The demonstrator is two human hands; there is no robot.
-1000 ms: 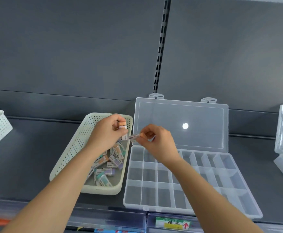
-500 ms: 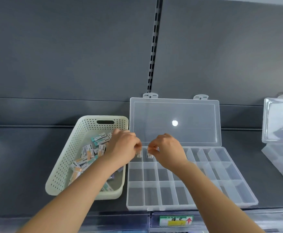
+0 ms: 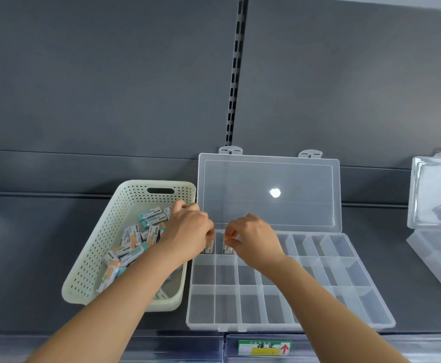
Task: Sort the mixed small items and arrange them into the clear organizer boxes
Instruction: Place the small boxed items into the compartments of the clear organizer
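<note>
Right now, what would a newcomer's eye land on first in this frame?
The left hand and right hand work side by side at the far-left compartments of the clear plastic organizer box, each pinching a small white packet upright there. Left of the box, a cream perforated plastic basket holds a jumble of similar teal and orange packets.

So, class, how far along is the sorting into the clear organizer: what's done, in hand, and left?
Done: the clear organizer lies open. In hand: the left hand and right hand each pinch a pack, the left pack and right pack, standing in neighbouring back-row compartments. Left: nearly everything; the basket holds a heap of packs, and the other compartments look empty.
</note>
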